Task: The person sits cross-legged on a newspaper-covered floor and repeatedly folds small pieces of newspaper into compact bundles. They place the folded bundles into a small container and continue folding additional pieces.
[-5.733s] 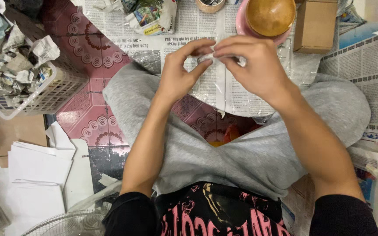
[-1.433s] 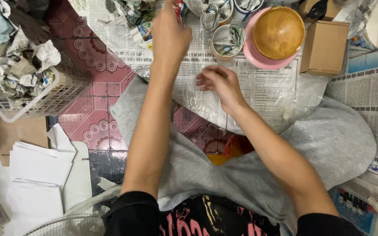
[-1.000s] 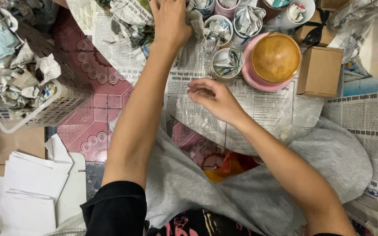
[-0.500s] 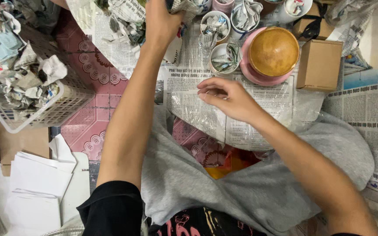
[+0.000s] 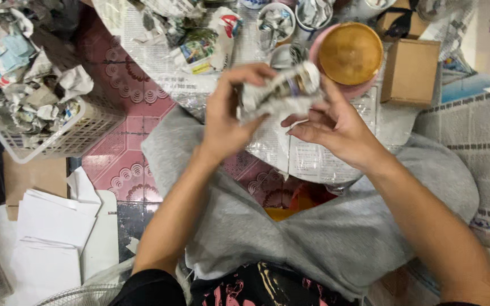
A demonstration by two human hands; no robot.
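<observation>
Basket (image 5: 58,133) of paper scraps far left, bare tiles beside it; left hand (image 5: 228,122), back from its earlier forward reach, clamps crumpled newspaper wad (image 5: 282,90) mid-air above lap, right hand (image 5: 336,133) open-fingered just beneath, bowl (image 5: 350,54) beyond.

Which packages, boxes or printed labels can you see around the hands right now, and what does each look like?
Cardboard box: plain brown, squarish, beyond the right hand, beside the pink bowl.
Crumpled printed wrapper: white with red, yellow and green patches, on the newspaper beyond the left hand.
Newspaper wad: grey print with a small coloured patch, held in the left hand.
White basket: far left, full of crumpled paper.
</observation>
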